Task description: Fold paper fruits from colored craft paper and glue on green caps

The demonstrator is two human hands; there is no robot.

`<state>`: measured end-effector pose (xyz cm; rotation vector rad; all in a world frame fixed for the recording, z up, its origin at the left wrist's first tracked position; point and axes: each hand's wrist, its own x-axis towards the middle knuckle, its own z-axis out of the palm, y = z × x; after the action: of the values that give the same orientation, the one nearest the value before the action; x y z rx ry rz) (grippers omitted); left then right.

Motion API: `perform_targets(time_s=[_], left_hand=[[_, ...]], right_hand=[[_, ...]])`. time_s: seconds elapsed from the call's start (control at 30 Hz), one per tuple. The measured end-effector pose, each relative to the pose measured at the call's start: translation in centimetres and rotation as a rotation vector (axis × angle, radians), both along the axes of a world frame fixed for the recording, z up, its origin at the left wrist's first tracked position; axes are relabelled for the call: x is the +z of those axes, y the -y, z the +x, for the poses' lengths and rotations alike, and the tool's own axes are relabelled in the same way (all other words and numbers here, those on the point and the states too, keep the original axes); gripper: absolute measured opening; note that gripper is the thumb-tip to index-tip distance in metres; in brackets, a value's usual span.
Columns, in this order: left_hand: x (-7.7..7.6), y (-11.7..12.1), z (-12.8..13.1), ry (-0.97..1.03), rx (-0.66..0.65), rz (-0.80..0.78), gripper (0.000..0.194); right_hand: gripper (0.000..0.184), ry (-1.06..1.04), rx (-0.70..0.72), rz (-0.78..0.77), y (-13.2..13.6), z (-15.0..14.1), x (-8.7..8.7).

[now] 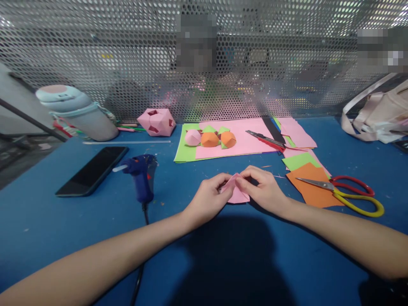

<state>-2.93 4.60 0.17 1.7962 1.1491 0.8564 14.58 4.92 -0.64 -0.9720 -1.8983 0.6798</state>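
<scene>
Step in hand looked like working a fold into the pink paper (239, 196), which sat out around the middle of the tabletop (47, 229), well off the far edge and the left edge. The left hand (208, 196) pinched its left side between thumb and fingers; the right hand (266, 189) pinched it at the upper right near the peak. So both hands were nearly closed, with only paper in the grip. To do it well, my call: left thumb as the anchor, right thumb to run the crease, light pressure until the layers lined up, one firm press after. Stock like that would likely have taken a stray crease for good, so squeezing off-line looked like the main risk, skewed corners second. The lower edge looked close to the tabletop, so bracing there could have helped, though I couldn't tell whether it touched. As for looks: the pink paper was small, plain and pale, folded up to a peak at the top, flaring to a wider lower edge; the lower right corner stuck out sharp, clear of the fingers. Its left part was hidden behind the left hand, so couldn't tell fold count or the back. No tears visible where it showed.
</scene>
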Motion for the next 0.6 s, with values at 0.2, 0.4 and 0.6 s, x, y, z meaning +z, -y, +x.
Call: perform_targets(time_s=[0.2, 0.4, 0.6], left_hand=[[0.3, 0.2, -0.2, 0.171, -0.013, -0.148, 0.028], [-0.2, -0.2, -0.2, 0.097, 0.11, -0.083, 0.025], [-0.1, -0.4, -0.7, -0.059, 0.118, 0.046, 0.021]], right_hand=[[0.016, -0.068, -0.056, -0.085, -0.1, 0.0, -0.2], [0.014, -0.137, -0.001, -0.284, 0.3, -0.1, -0.2], [0.012, 0.042, 0.067, -0.197, 1.1, 0.1, 1.3]])
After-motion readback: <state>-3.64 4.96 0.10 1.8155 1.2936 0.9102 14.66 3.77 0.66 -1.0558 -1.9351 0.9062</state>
